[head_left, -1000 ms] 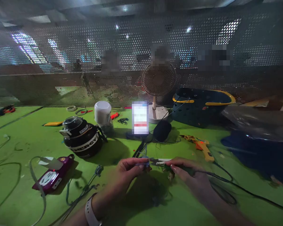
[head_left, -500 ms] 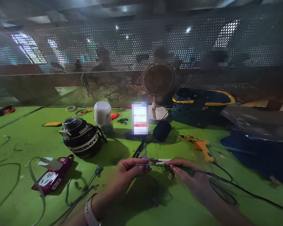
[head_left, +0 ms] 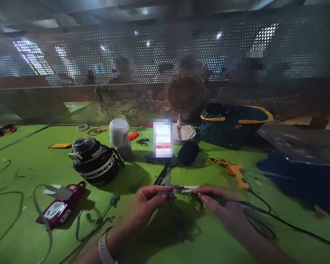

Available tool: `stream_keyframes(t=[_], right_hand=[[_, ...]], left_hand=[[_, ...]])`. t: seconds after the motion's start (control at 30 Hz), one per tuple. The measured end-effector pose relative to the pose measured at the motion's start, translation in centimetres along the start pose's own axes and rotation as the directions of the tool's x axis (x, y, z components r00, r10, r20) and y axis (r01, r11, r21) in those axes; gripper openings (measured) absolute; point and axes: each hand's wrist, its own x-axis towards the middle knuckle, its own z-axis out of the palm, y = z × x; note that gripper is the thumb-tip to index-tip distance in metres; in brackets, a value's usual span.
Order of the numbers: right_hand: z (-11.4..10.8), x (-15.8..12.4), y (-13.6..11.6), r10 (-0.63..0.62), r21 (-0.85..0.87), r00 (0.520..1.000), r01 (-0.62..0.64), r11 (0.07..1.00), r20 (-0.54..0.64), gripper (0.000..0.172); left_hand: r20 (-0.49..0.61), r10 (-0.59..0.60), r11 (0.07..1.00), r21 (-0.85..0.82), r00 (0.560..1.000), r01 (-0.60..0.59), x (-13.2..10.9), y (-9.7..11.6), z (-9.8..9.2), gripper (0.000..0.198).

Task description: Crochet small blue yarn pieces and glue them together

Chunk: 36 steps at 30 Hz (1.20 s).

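My left hand [head_left: 151, 198] pinches a small bluish yarn piece [head_left: 169, 190] between thumb and fingers; its exact shape is hard to make out. Facing it, my right hand [head_left: 216, 200] grips a slim tool [head_left: 185, 189] with a green handle and a pale metal front. The tool's front points left and reaches close to the yarn piece; whether they touch I cannot tell. Behind the hands lies a dark yarn ball [head_left: 189, 153] with loose strands. Right of it is a yellow hot glue gun [head_left: 235, 172], its black cord running past my right wrist.
On the green table [head_left: 143, 174] are a black round bottle [head_left: 95, 161], a purple power strip [head_left: 61, 205], teal cords [head_left: 99, 220] and a white jar [head_left: 119, 132]. Farther back stand a lit phone [head_left: 163, 138], a fan [head_left: 184, 95] and a dark basket [head_left: 236, 126]. Dark blue material [head_left: 299, 183] lies right.
Both hands stay almost in place, with the same yarn piece and tool in them. The view has shifted very slightly.
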Motion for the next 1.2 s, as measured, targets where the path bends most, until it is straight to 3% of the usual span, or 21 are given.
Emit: stream_keyframes(t=[0.33, 0.47, 0.53, 0.6, 0.73, 0.87, 1.0, 1.2], right_hand=[[-0.4, 0.2, 0.3, -0.040, -0.112, 0.998, 0.045, 0.993, 0.043, 0.017], [-0.6, 0.2, -0.2, -0.049, -0.189, 0.999, 0.046, 0.981, -0.009, 0.015], [-0.4, 0.2, -0.4, 0.020, -0.243, 1.000, -0.021, 0.970, -0.003, 0.019], [0.2, 0.2, -0.5, 0.061, -0.333, 0.995, -0.031, 0.942, 0.081, 0.023], [1.6, -0.2, -0.5, -0.087, -0.470, 0.978, 0.168, 0.867, 0.189, 0.018], [2.1, -0.3, -0.3, -0.108, -0.474, 0.965, 0.213, 0.855, 0.239, 0.013], [2.1, -0.3, -0.3, -0.141, -0.454, 0.945, 0.268, 0.850, 0.294, 0.015], [2.0, -0.3, -0.2, -0.119, -0.449, 0.946, 0.251, 0.857, 0.301, 0.011]], left_hand=[[0.023, 0.051, 0.998, 0.038, 0.998, -0.052, 0.1, -0.4, -0.4, 0.021], [0.036, 0.175, 0.965, 0.191, 0.984, -0.178, -0.1, -0.3, -0.4, 0.011], [0.076, 0.285, 0.894, 0.338, 0.955, -0.294, -0.3, -0.4, -0.4, 0.014], [0.122, 0.381, 0.812, 0.429, 0.916, -0.395, -0.5, -0.8, -0.4, 0.026], [0.146, 0.545, 0.662, 0.530, 0.826, -0.531, -0.7, -1.8, -0.2, 0.038], [0.141, 0.618, 0.546, 0.631, 0.773, -0.551, -0.6, -2.8, -0.3, 0.032], [0.150, 0.556, 0.579, 0.635, 0.817, -0.511, -0.5, -3.3, -0.9, 0.030], [0.181, 0.453, 0.718, 0.507, 0.873, -0.477, -0.6, -3.4, -1.6, 0.021]])
